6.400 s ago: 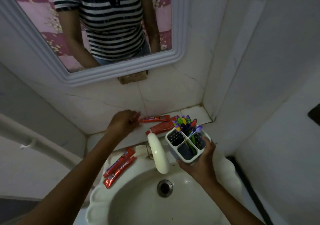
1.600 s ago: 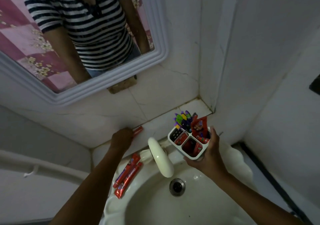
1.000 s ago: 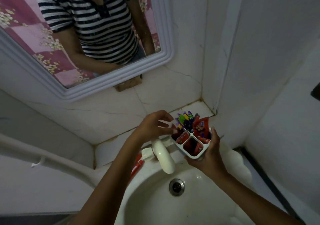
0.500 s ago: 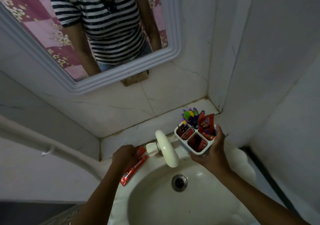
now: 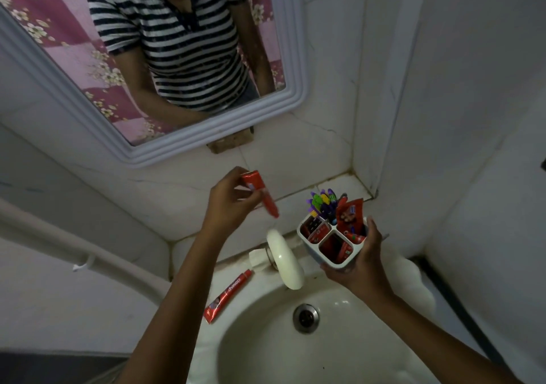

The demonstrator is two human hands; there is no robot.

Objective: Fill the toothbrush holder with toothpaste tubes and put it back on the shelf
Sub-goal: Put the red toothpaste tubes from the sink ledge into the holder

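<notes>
My right hand [image 5: 362,261] grips a white four-compartment toothbrush holder [image 5: 335,261] over the sink's back edge. Coloured toothbrushes [image 5: 322,202] fill its far compartment and red toothpaste tubes stand in the others. My left hand [image 5: 229,203] holds one red toothpaste tube [image 5: 261,193] in the air, cap end tilted down toward the holder, left of it and above the tap. Another red tube [image 5: 227,296] lies on the sink rim at the left. The tiled shelf [image 5: 339,187] runs along the wall behind the holder.
A white tap [image 5: 285,258] juts over the white sink [image 5: 266,351], between my two hands. The drain [image 5: 305,317] sits below it. A white-framed mirror [image 5: 206,134] hangs above the shelf. Tiled walls close in the corner at the right.
My left hand has picked one of the two tubes off the sink rim and lifted it up and right toward the holder. The right hand keeps the holder in place.
</notes>
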